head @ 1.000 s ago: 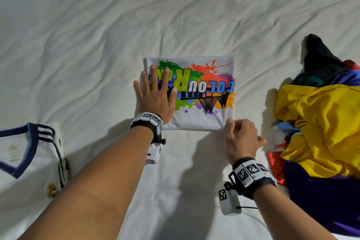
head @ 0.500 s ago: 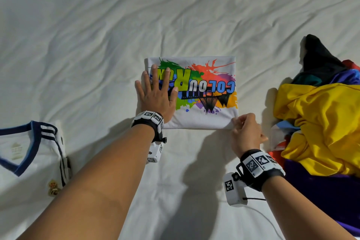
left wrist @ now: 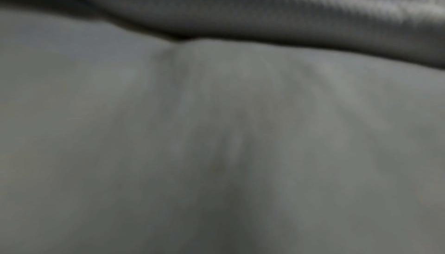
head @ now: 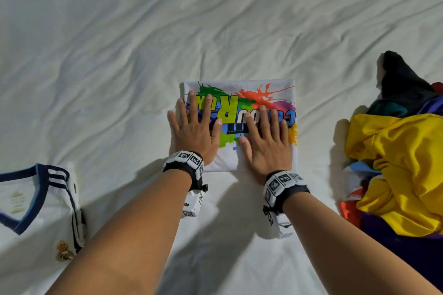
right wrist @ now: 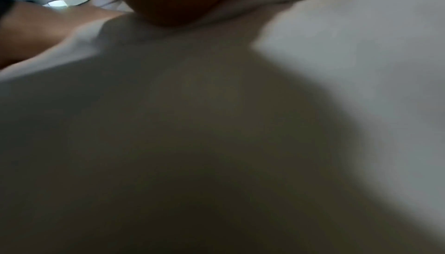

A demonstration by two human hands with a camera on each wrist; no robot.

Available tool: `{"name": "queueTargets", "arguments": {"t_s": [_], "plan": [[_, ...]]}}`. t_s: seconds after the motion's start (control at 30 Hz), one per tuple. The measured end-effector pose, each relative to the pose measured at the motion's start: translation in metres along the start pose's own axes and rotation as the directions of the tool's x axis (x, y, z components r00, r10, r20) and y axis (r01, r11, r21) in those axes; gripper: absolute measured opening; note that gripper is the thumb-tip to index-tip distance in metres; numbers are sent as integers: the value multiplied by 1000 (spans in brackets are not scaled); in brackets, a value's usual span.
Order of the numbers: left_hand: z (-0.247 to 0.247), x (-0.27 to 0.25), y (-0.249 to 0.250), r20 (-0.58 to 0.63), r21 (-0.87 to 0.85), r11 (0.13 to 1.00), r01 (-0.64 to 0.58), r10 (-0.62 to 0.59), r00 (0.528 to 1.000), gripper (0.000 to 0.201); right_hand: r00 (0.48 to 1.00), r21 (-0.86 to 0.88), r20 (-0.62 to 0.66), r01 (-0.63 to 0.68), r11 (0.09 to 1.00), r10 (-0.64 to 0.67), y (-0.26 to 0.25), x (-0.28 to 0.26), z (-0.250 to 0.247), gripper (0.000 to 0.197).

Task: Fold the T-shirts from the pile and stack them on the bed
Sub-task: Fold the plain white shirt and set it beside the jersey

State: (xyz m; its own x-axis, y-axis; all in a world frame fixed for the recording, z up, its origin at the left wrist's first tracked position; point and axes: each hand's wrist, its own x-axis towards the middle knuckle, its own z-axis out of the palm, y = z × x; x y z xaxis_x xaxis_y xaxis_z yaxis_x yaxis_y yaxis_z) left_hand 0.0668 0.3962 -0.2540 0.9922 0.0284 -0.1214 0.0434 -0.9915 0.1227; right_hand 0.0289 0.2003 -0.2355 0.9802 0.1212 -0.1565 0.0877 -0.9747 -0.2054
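Left hand point(head: 195, 133) and right hand point(head: 267, 145) flat, fingers point(head: 262, 117) straight

On the folded white T-shirt point(head: 239, 93) at the centre of the head view, printed lettering is seen upside down over colour splashes: a large yellow-green "R" with partly covered letters beside it, and below it blue-and-white characters of which only "OU" and a "C" are legible, the rest being covered by the two hands. A gold club crest is shown on the white jersey point(head: 36, 211) at lower left, its text too small to be read. Black-and-white square marker codes are carried on both wristbands.
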Motion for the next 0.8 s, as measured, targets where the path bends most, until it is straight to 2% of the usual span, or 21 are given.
{"name": "queueTargets", "arguments": {"t_s": [0.2, 0.3, 0.37, 0.43, 0.47, 0.5, 0.57, 0.63, 0.67, 0.73, 0.8], "plan": [[-4, -1, 0, -1, 20, 1000, -4, 4, 1000, 67, 987, 87, 20, -159, 983, 158, 27, -1, 2, 65], [-11, 1, 4, 68, 37, 999, 1, -3, 998, 68, 983, 181, 41, -183, 966, 179, 31, 1, -3, 68], [-21, 1, 8, 117, 64, 998, 0, -8, 993, 69, 977, 311, 17, -206, 928, 211, 34, -2, -14, 71], [-35, -1, 19, 133, 93, 995, 46, -59, 989, 67, 947, 356, -46, -282, 891, 318, 42, -12, -30, 66], [-45, -4, 29, 99, 86, 994, 69, -77, 992, 62, 923, 327, -56, -344, 880, 382, 46, -19, -39, 59], [-53, -8, 42, 42, 63, 996, 56, -58, 997, 54, 903, 291, -29, -403, 868, 429, 51, -27, -45, 52], [-66, -19, 78, 3, 9, 995, -101, 101, 995, 38, 871, 296, 103, -489, 821, 481, 56, -41, -50, 46], [-74, -27, 119, 101, -49, 966, -255, 259, 961, 36, 852, 332, 209, -524, 784, 480, 57, -50, -48, 57], [-79, -28, 137, 171, -81, 962, -260, 270, 948, 38, 855, 308, 242, -516, 799, 459, 55, -52, -46, 62], [-78, -21, 167, 311, -84, 980, -179, 197, 930, 47, 859, 225, 298, -488, 844, 417, 54, -53, -44, 59], [-73, -12, 185, 423, -30, 991, -131, 132, 897, 60, 847, 198, 336, -491, 848, 412, 53, -49, -48, 47]]}}
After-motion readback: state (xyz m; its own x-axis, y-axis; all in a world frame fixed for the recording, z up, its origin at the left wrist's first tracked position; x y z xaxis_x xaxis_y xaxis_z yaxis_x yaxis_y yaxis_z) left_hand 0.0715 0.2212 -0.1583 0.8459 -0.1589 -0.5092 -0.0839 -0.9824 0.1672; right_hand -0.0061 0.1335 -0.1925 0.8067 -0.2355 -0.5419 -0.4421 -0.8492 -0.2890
